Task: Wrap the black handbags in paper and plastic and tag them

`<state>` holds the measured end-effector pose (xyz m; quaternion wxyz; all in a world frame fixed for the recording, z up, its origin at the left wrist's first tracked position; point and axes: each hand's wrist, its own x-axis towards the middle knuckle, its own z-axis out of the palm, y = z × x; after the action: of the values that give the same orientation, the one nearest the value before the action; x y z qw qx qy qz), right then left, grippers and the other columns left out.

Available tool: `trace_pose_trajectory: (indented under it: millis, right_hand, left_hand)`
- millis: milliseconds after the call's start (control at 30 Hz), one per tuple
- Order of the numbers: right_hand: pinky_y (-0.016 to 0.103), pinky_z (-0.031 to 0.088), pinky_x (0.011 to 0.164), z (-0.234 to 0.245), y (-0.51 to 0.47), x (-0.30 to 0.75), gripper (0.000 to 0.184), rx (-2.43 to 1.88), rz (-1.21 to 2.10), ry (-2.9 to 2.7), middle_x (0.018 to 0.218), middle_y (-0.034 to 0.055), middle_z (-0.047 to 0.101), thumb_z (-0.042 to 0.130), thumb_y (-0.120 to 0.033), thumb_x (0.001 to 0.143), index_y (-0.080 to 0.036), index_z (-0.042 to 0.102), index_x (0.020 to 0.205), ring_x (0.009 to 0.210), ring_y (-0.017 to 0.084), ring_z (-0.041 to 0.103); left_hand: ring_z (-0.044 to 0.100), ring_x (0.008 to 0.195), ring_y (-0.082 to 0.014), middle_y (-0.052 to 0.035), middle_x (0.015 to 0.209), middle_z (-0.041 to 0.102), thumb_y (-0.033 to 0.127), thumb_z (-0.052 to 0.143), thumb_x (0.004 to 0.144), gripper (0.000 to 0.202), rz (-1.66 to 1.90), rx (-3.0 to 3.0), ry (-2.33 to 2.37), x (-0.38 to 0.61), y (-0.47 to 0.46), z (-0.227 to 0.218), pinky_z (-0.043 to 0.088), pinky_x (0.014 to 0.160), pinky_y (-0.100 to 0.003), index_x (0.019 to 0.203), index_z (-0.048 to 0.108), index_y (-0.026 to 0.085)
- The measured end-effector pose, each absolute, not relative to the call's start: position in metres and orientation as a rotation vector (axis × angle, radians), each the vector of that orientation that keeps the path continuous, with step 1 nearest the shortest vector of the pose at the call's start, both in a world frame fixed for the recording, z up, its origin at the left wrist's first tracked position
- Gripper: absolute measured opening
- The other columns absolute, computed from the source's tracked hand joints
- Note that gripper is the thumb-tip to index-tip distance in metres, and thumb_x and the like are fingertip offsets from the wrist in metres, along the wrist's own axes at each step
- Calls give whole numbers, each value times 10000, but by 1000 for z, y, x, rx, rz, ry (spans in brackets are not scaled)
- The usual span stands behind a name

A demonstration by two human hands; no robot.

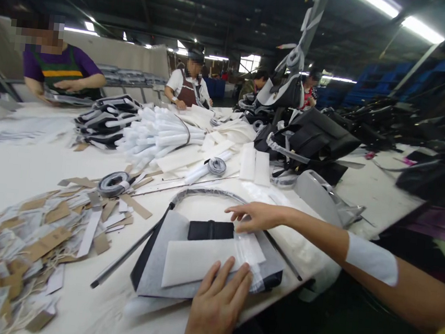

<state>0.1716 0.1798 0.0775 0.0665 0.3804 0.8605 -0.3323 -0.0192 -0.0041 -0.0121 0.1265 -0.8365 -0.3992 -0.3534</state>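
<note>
Flatly, left hand (215,305) presses white foam (193,261) (right hand (255,217) open, empty, beside black wallet (210,230)).

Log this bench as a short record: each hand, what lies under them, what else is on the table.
left hand: flat, open, fingers on the white foam sheet
right hand: open, fingers stretched over the clear plastic bag, beside the black pouch
base: grey bag panel, under sheet and pouch
left of it: pile of brown paper tags
further back: bundle of white rolls, black handbags
</note>
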Motion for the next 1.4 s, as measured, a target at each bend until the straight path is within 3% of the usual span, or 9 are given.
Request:
trace_pose_trajectory:
  millis: [100,167,333,600,767,900,1033,1133,1400]
  right_hand:
    - [408,397,1033,75,164,170,1129,1108,-850,2582,1347,155,595,818,-552,620,-212,285,1554,1221,336,552]
    - [414,403,1031,72,165,167,1193,1123,-885,2510,1350,157,590,834,-598,567,-225,279,1555,1225,348,552]
    - [311,454,935,63,185,165,1037,1122,-1075,2398,1263,106,623,818,-622,585,-257,438,1478,1095,267,622]
    - [208,461,681,45,195,169,617,1254,-1378,2415,862,-2,703,777,-377,718,-169,655,1286,761,137,627]
    - [298,499,856,58,177,170,318,1546,-1163,2622,960,61,757,610,-276,873,-166,734,1144,921,210,672]
    - [419,399,1073,70,120,172,348,1854,-873,2878,1255,113,677,465,-309,973,-173,685,1206,1218,264,573]
    - [394,444,1070,65,43,174,356,1608,-527,3209,1274,86,669,513,-361,972,-210,639,1269,1213,234,590]
    - [481,378,1139,50,10,177,532,1426,-245,3238,1407,105,572,602,-376,923,-213,509,1421,1319,275,506]
    - [520,361,1148,25,8,183,655,1281,94,3262,1489,97,487,601,-222,918,-213,347,1523,1387,283,429]
  left_hand:
    - [502,1325,-155,122,1395,575,297,373,1040,346,-1065,-2434,-1158,-19,-4,-9,334,1167,-329,1255,644,301]
    - [509,1318,-154,119,1385,585,295,368,1041,353,-1067,-2451,-1175,-19,-4,-6,323,1173,-322,1265,641,292]
    - [527,1305,-164,89,1372,600,284,352,1043,372,-1018,-2481,-1187,-19,-5,-4,398,1124,-331,1298,622,276]
    - [556,1282,-194,13,1351,628,256,372,1033,373,-959,-2517,-1188,-21,-4,-11,483,1058,-382,1337,589,253]
    - [558,1282,-205,-11,1350,632,233,482,994,359,-891,-2530,-1176,-23,-4,-15,486,1057,-395,1338,581,264]
    - [546,1295,-206,-9,1364,621,233,512,981,358,-898,-2574,-1176,-24,-3,-8,478,1069,-402,1332,576,260]
    - [548,1291,-216,-55,1399,589,221,506,967,368,-900,-2747,-1163,-30,-5,17,471,1080,-437,1331,559,212]
    - [561,1273,-179,-79,1400,586,204,484,968,359,-859,-2886,-1028,-49,-5,37,467,1084,-384,1319,551,177]
    - [427,1394,-245,-93,1473,509,265,466,1010,438,-289,-2717,-858,-140,19,71,378,1143,-463,1435,444,165]
